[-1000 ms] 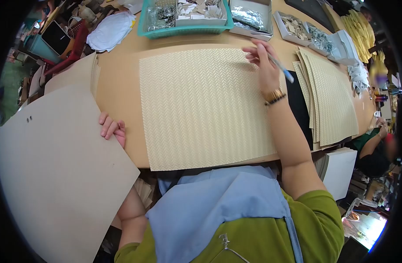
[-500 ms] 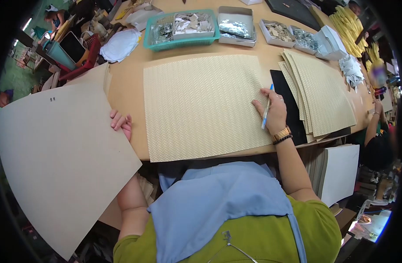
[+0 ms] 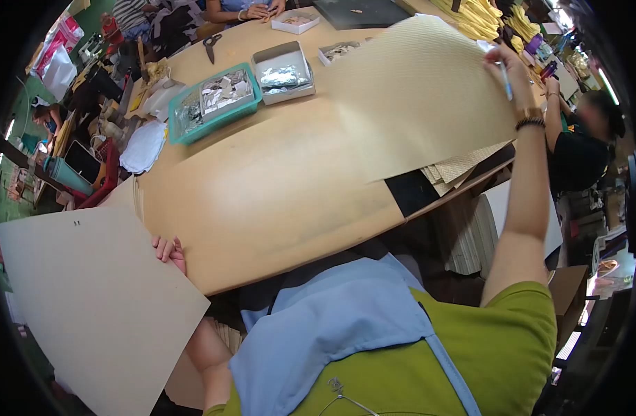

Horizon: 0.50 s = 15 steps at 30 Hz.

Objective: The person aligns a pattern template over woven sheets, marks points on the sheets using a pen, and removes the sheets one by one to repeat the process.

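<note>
A large plain grey board (image 3: 89, 298) with two small dark marks is held by its right edge in my left hand (image 3: 170, 252), whose fingertips curl over the edge at the table's left. My right hand (image 3: 512, 73) is raised at the right, gripping the corner of a cream woven-pattern sheet (image 3: 429, 97) together with a blue-and-white pen (image 3: 505, 82). This sheet is blurred and hangs over the right part of the table. Beneath it shows part of a stack of similar sheets (image 3: 463, 166), beside a black sheet (image 3: 409, 192).
On the wooden table (image 3: 262, 201) stand a teal basket (image 3: 214, 104) of small pieces, a white box (image 3: 283, 73) with silvery packets and another small box (image 3: 295, 22). Scissors (image 3: 211, 47) lie farther back. Co-workers are at the far side and at the right (image 3: 585, 139).
My right hand has lifted the woven-pattern sheet off the table's middle and carried it right, over the stack. The view has turned right. My left hand still holds the grey board.
</note>
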### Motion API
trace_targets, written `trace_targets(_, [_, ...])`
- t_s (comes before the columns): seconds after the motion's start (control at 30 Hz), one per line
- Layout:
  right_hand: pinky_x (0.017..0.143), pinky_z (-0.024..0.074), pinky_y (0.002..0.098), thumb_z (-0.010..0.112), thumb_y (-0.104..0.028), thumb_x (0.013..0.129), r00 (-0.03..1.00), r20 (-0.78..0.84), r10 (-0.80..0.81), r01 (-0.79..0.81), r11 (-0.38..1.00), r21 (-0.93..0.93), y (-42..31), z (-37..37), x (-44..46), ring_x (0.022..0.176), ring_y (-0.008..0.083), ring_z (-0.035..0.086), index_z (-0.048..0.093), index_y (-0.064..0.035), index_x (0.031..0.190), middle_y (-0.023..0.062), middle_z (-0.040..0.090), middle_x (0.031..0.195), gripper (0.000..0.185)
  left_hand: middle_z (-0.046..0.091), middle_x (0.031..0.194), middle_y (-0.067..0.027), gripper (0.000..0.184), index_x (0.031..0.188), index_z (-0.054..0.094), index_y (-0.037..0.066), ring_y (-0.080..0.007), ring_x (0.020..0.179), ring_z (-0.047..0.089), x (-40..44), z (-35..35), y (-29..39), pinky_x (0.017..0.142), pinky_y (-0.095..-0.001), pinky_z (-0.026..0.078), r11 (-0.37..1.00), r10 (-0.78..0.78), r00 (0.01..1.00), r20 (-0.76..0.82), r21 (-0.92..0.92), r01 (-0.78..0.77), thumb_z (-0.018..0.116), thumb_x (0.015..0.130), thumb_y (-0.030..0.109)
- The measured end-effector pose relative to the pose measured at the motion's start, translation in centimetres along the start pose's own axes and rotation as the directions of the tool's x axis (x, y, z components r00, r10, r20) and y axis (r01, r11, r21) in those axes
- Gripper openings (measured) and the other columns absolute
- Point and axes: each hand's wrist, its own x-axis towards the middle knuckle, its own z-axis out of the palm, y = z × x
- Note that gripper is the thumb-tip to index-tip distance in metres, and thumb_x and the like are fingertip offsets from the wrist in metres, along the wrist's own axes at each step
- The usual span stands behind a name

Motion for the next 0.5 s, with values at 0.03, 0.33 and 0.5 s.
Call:
trace_targets(0.03, [0.083, 0.0497, 0.0288, 0.074, -0.016, 0.085, 0.996, -0.080, 0.041, -0.059, 0.970, -0.238, 3.3, -1.7, 0.8, 0.091, 0.0138, 0.063, 0.064, -0.0039, 0.100, 0.0051, 0.069, 0.096, 0.022, 0.044, 0.068, -0.0033, 0.010, 0.098, 0.046, 0.004, -0.0147, 0.061, 0.049, 0.0, -0.1, 0.0, 0.113, -0.0487, 0.033, 1.000, 0.009, 1.000, -0.011, 0.016, -0.008, 0.045, 0.100, 0.014])
trace_targets(0.33, [0.088, 0.0486, 0.0299, 0.032, -0.048, 0.104, 0.942, 0.305, 0.142, -0.320, 0.658, 0.682, -9.2, 9.7, -8.7, 0.102, 0.0168, 0.065, 0.054, -0.0067, 0.130, 0.0114, 0.067, 0.117, 0.053, 0.058, 0.092, -0.0034, 0.029, 0.119, 0.049, 0.003, -0.0168, 0.081, 0.060, 0.0, -0.4, 0.0, 0.111, -0.0454, 0.037, 0.953, -0.092, 0.995, 0.038, 0.292, 0.077, 0.047, 0.102, 0.026])
trace_targets(0.5, [0.083, 0.0512, 0.0313, 0.035, -0.070, 0.093, 0.706, 0.619, -0.344, -0.639, 0.068, 0.766, -16.1, 15.9, -15.8, 0.106, 0.0176, 0.061, 0.043, -0.0020, 0.141, 0.0127, 0.061, 0.126, 0.083, 0.058, 0.128, -0.0119, 0.057, 0.131, 0.051, -0.001, -0.0216, 0.117, 0.055, 3.3, 5.9, -6.4, 0.101, -0.0375, 0.045, 0.352, 0.377, 0.809, -0.450, 0.878, 0.324, 0.053, 0.098, 0.045])
